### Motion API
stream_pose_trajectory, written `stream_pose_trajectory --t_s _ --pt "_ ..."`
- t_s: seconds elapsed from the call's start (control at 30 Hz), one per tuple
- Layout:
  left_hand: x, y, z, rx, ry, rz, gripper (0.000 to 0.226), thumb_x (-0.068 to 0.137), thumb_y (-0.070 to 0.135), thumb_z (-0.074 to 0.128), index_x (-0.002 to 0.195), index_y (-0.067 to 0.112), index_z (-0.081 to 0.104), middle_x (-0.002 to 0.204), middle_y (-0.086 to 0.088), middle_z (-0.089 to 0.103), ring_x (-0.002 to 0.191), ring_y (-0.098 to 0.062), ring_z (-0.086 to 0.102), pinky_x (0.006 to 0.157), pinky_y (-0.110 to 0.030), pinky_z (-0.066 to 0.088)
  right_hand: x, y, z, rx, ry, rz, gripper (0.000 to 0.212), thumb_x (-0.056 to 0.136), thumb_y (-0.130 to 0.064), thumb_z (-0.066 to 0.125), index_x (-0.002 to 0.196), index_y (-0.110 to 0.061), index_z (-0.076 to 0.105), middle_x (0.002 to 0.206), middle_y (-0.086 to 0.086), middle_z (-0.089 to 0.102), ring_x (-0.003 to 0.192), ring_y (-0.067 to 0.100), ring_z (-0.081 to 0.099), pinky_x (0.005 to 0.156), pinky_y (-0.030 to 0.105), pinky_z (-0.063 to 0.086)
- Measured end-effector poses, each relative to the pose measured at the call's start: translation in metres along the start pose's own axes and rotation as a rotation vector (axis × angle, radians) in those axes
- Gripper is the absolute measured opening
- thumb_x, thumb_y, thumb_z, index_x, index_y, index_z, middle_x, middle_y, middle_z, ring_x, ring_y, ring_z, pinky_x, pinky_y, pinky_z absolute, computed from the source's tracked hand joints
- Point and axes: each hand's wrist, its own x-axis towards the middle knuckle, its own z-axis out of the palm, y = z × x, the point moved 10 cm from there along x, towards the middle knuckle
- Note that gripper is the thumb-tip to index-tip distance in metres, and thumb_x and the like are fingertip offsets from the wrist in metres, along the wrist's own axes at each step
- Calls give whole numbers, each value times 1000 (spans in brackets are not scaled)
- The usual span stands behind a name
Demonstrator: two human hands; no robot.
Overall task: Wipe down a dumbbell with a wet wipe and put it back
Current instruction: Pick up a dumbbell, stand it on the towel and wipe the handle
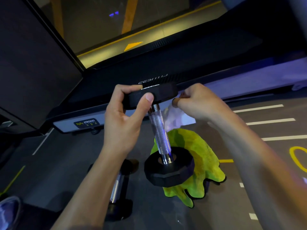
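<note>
A black dumbbell (160, 130) with a knurled chrome handle stands almost upright, tilted slightly, its lower head over a yellow-green cloth (202, 156) on the floor. My left hand (123, 120) grips the dumbbell's upper head, thumb across its near face. My right hand (197, 103) is just right of that head and pinches a pale, translucent wet wipe (176, 117), which hangs below the fingers beside the handle.
A second dumbbell (118, 186) lies on the grey floor below my left forearm. A treadmill deck (182, 67) with a BODY STRONG label runs across behind the hands. White and yellow floor markings are at the right. A shoe tip (8, 211) shows at the bottom left.
</note>
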Motion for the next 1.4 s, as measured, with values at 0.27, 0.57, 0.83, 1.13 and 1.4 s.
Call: stream_pose_trajectory --t_s 0.27,0.57,0.83,1.13,1.4 --pt "0 -1 0 6 2 11 23 94 37 73 110 23 65 105 14 69 102 -10 66 94 -32 53 -10 13 29 533 -160 28 19 82 -28 63 75 -10 63 67 0 58 67 15 53 64 28 40" --pt "0 1 1 -22 0 15 17 95 34 73 108 28 64 104 14 69 101 -7 65 88 -20 50 -15 -4 7 203 15 -178 17 93 -22 56 79 -13 61 63 -5 53 54 9 49 46 22 37" --pt "-2 0 2 -32 -3 13 19 95 30 73 110 22 64 98 21 68 94 -2 65 87 -21 49 -18 -3 20 548 -59 -130 17 89 -19 61 73 -13 61 71 7 64 67 18 57 61 32 47" --pt "-1 0 1 -8 10 18 20 95 31 73 110 21 65 100 21 67 97 -7 65 92 -29 52 -23 5 12 133 155 -140 10 86 -25 69 91 -18 66 79 8 66 82 32 62 65 32 36" --pt "-1 -3 -1 -3 19 3 19 95 34 73 109 25 65 101 21 67 98 -7 65 91 -28 51 -31 -4 13 458 160 -87 19 78 -32 69 79 -13 67 75 7 72 76 31 67 61 37 46"
